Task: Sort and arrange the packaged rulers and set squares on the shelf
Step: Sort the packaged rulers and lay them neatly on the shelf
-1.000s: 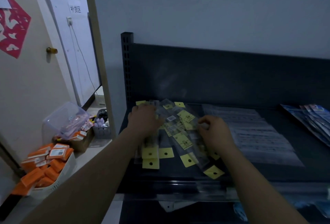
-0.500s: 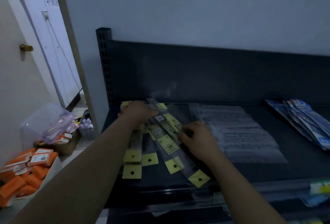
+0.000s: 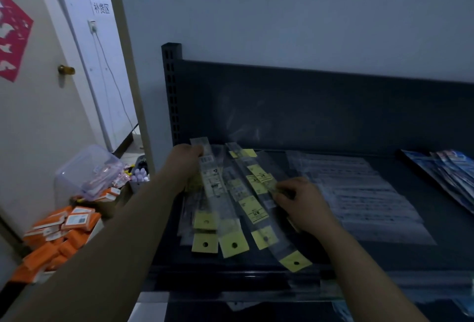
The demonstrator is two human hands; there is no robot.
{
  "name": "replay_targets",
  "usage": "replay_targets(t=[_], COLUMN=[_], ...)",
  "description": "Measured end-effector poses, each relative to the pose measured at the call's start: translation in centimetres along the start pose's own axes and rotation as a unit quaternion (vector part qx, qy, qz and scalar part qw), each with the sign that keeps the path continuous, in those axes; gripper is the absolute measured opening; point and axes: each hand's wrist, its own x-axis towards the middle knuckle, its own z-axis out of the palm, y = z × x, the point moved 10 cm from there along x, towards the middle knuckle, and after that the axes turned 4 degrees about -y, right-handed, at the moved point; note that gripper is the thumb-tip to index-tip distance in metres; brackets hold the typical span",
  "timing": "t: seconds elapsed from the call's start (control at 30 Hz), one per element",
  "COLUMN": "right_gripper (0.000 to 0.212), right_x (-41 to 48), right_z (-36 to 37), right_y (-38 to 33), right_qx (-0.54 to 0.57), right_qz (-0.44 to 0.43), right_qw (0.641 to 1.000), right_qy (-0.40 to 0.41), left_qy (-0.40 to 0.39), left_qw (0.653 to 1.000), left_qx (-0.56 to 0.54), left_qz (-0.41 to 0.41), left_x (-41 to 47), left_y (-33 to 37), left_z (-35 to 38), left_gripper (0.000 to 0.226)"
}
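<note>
Yellow tabs (image 3: 205,244), five, on ruler packs (image 3: 227,206) gripped by two hands (image 3: 184,165) (image 3: 300,202).

The light is dim. A plain pale wall (image 3: 282,13) rises behind a dark metal shelf (image 3: 320,111), whose slotted post (image 3: 171,90) stands at its left end. Left of it, a white panel (image 3: 77,47) carries a paper sign (image 3: 101,9) and a socket (image 3: 92,26) with a cable (image 3: 112,83) hanging down. A cream door (image 3: 38,121) at far left has a brass knob (image 3: 66,69) and a red paper cutout (image 3: 12,36). Below, orange boxes (image 3: 59,242) are heaped near a clear plastic tub (image 3: 88,170).
</note>
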Motion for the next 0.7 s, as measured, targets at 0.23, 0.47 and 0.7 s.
replay_targets(t=[0.23,0.47,0.7], right_gripper=[0.027,0.028,0.025], right_x=[-0.6,-0.6,-1.1], right_z=[-0.3,1.2,4.1], right_y=[-1.4,-4.9,-7.2], right_qx=[0.024,0.062,0.039], right_qz=[-0.024,-0.065,-0.106], right_qw=[0.999,0.995,0.987], right_qy=[0.007,-0.047,-0.113], left_qy=[0.011,0.005,0.014], left_qw=[0.989,0.943,0.914], left_qx=[0.139,0.332,0.405], left_qz=[0.053,0.023,0.002], left_x=[-1.2,-3.5,-5.6], left_y=[0.8,-1.6,-2.3], left_z=[1.3,-1.6,0.1], left_gripper=[0.040,0.053,0.057])
